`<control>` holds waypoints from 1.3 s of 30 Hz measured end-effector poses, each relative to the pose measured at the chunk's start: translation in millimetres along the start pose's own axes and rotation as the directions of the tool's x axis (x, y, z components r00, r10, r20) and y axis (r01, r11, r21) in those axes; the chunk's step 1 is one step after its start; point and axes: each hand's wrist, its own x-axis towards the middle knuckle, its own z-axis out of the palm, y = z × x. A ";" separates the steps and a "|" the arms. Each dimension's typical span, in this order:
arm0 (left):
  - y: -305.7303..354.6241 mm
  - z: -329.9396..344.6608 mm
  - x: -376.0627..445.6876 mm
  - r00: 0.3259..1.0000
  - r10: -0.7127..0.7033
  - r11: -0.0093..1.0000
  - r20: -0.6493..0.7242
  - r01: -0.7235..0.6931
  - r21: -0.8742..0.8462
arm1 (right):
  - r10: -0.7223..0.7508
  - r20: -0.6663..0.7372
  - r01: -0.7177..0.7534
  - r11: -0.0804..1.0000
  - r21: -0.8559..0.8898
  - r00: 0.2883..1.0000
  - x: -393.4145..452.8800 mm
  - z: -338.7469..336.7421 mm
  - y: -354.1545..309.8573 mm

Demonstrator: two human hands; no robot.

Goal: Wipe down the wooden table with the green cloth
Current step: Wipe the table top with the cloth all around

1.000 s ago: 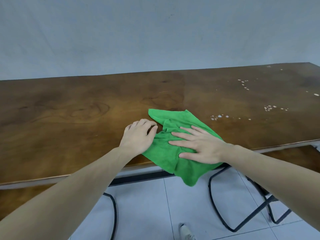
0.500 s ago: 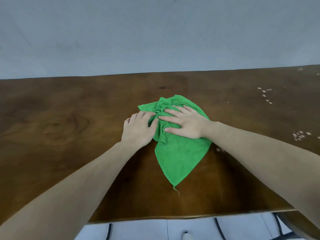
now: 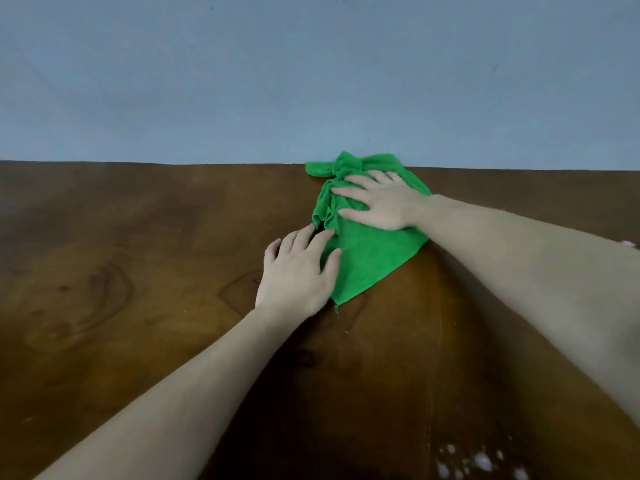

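The green cloth (image 3: 367, 258) lies bunched on the dark wooden table (image 3: 138, 271), its far end reaching the table's back edge by the wall. My right hand (image 3: 381, 200) presses flat on the cloth's upper part, fingers spread and pointing left. My left hand (image 3: 298, 271) lies flat at the cloth's near left edge, its thumb and fingertips resting on the fabric. Neither hand grips the cloth; both palms press down on it.
A plain grey-blue wall (image 3: 311, 81) stands right behind the table's far edge. White droplets or crumbs (image 3: 481, 462) speckle the table near the bottom right, with one more speck (image 3: 628, 244) at the right border.
Both hands have pushed the cloth away from the near edge across the table to its far edge. The right hand now leads ahead of the left.
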 end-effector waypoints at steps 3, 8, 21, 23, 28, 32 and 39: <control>1.1 -1.5 -3.1 1.000 0.003 1.000 -0.001 -0.003 0.004 | -0.094 0.020 0.094 0.995 0.029 0.995 16.4 -5.6 21.7; 2.8 -5.9 -3.0 0.999 -0.006 1.000 0.041 0.005 0.028 | -0.094 0.026 0.092 0.993 0.073 0.995 14.2 -5.1 50.6; 9.1 -14.9 -8.6 1.000 0.001 0.999 0.007 -0.001 -0.048 | 0.327 0.059 -0.331 0.940 0.083 0.943 -70.9 13.0 32.8; 10.5 -19.6 -14.9 1.000 0.004 0.997 -0.013 -0.005 -0.080 | 0.303 0.048 -0.306 0.948 0.085 0.952 -90.5 16.4 13.2; 11.5 -30.3 -60.4 0.999 0.041 0.992 0.025 -0.037 -0.123 | 0.242 0.009 -0.242 0.967 0.080 0.970 -147.1 27.5 -47.9; 5.5 -40.5 -111.7 0.995 0.094 0.976 0.038 -0.085 -0.201 | 0.170 0.010 -0.170 0.983 0.073 0.985 -201.4 32.9 -106.4; -2.6 -53.9 -185.6 0.975 0.217 0.942 0.037 -0.199 -0.269 | 0.070 0.000 -0.069 0.994 0.087 0.998 -293.3 47.0 -199.2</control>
